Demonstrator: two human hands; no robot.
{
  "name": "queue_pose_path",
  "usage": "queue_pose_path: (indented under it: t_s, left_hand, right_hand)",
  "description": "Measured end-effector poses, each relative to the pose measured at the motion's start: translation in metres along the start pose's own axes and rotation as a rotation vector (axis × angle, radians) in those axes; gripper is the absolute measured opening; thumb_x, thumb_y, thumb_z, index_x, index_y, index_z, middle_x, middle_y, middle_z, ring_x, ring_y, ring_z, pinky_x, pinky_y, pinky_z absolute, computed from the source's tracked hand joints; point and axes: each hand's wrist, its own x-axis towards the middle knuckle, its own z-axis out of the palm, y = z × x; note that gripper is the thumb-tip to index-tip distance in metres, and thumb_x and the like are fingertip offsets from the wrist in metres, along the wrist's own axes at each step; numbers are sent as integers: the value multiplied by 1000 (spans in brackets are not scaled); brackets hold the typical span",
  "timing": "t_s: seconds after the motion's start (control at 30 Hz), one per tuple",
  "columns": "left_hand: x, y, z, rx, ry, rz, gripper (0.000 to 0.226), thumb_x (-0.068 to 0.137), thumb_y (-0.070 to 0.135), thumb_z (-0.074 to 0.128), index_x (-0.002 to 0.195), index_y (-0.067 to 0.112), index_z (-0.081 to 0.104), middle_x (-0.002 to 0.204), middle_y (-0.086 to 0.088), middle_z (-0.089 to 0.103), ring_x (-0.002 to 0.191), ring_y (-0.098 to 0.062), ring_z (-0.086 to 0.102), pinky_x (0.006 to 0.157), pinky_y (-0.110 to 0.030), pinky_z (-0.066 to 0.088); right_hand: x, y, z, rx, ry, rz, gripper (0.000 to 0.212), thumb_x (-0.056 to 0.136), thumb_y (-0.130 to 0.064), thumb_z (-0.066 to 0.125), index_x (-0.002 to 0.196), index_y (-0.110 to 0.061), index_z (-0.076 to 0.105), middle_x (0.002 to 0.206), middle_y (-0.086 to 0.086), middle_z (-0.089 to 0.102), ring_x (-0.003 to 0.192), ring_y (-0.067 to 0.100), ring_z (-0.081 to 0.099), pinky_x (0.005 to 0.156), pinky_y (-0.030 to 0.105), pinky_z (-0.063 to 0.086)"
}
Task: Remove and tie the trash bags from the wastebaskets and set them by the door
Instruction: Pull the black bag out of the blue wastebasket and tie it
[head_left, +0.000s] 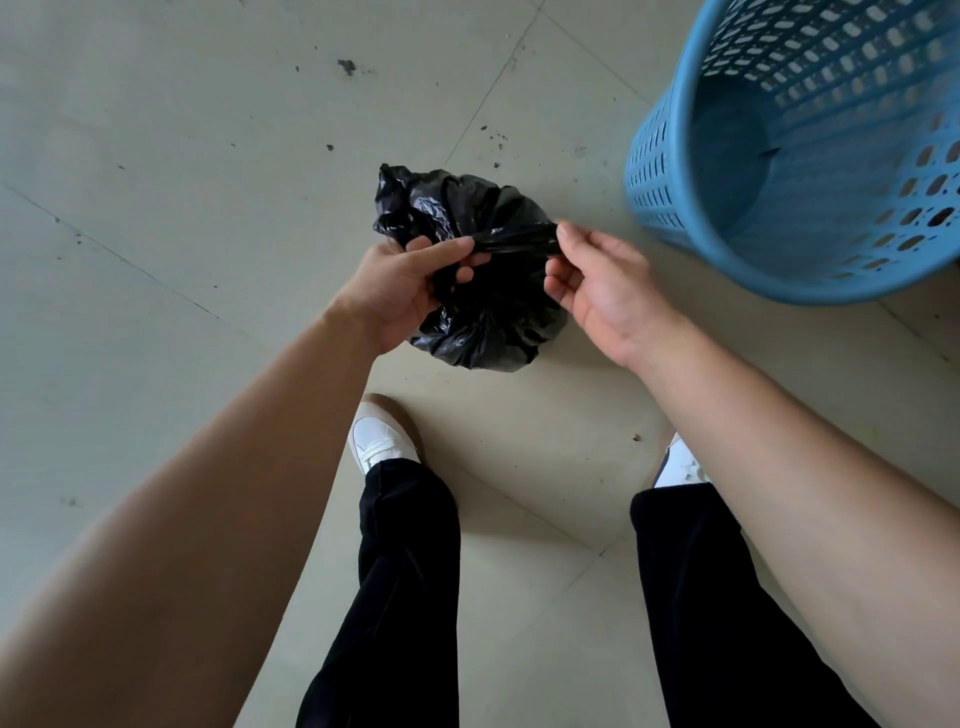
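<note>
A pale tiled floor (208, 156) with a few dark specks is lying under everything. The black trash bag (488, 327) seems to be sitting on it, in front of the person's white shoes (376, 436). The bag is already out of the blue wastebasket (657, 171), which is standing near it on the right. The left hand (400, 291) is gripping the bunched top of the bag. The right hand (602, 286) is pinching the other end of a twisted strip (519, 241). The knot is looking only half made. Finishing the tie and carrying the bag to the door are the jobs left, and no door is showing here
</note>
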Motion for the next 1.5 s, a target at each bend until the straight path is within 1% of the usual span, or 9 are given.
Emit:
queue_pose_path:
  t_s: [0.23, 0.43, 0.53, 0.67, 0.77, 0.87, 1.03, 1.2, 1.5]
  left_hand:
    - [-1, 0, -12, 56, 71, 9, 40, 82, 12, 76, 66, 23, 41, 88, -3, 65, 78, -10, 67, 61, -22, 49]
    - [-9, 0, -8, 202, 85, 60, 58, 79, -15, 68, 47, 25, 40, 73, 4, 70, 85, -18, 71, 74, -27, 54]
    - [-7, 3, -1, 315, 51, 120, 55, 76, -23, 65, 61, 17, 30, 83, -6, 69, 92, -27, 70, 91, -35, 56]
    - [-10, 23, 6, 702, -39, 152, 42, 74, -16, 70, 54, 16, 54, 78, 5, 70, 82, -14, 65, 83, -29, 54]
    - [-17, 34, 12, 876, -83, 171, 28, 71, -7, 75, 65, 19, 69, 77, 5, 65, 78, -13, 57, 85, -36, 53]
    - [-21, 41, 14, 935, 1, 256, 11, 67, 1, 74, 72, 9, 69, 79, -2, 70, 75, -12, 55, 82, -41, 55]
    - [-20, 35, 11, 716, 460, 426, 30, 63, 4, 67, 50, 28, 56, 62, 15, 67, 63, -3, 59, 73, -30, 56]
    - [0, 15, 6, 676, 834, 363, 32, 74, 11, 65, 62, 24, 39, 66, 7, 52, 68, -16, 53, 73, -32, 47]
    - [-9, 3, 8, 49, 272, 15, 32, 79, -3, 54, 62, 21, 40, 61, 6, 50, 60, -11, 51, 65, -31, 39]
  right_hand:
    - [-18, 2, -14, 254, -189, 153, 8, 94, -13, 55, 92, -10, 62, 79, 3, 59, 66, 10, 55, 67, 25, 53]
    - [-1, 18, -36, -694, -192, 350, 14, 100, -15, 52, 88, -12, 58, 75, 2, 63, 69, 14, 56, 66, 25, 48]
    - [15, 7, -29, -1365, -146, 90, 19, 93, -17, 59, 111, -14, 63, 110, 9, 62, 95, 21, 58, 83, 30, 45]
    - [12, -19, 1, -1349, -35, -526, 60, 84, -3, 58, 138, -27, 47, 132, 5, 45, 124, 23, 46, 103, 27, 36]
    - [23, -30, 23, -1454, -275, -474, 79, 79, 4, 54, 145, -37, 40, 156, 3, 28, 143, 28, 23, 117, 34, 18]
    - [35, -26, 30, -1589, -437, -441, 48, 77, -15, 59, 122, -34, 62, 138, 1, 52, 136, 30, 37, 114, 44, 30]
    - [26, -22, 25, -1491, -318, -396, 7, 82, -18, 59, 86, -24, 58, 93, 1, 56, 94, 25, 59, 73, 27, 36]
    - [18, 0, 23, -1610, -227, -471, 29, 85, -29, 61, 113, -25, 66, 107, 1, 46, 112, 26, 43, 88, 33, 25]
    - [10, 6, 2, -1370, -48, -460, 17, 78, -19, 67, 92, -26, 72, 89, -1, 52, 82, 19, 55, 69, 25, 37]
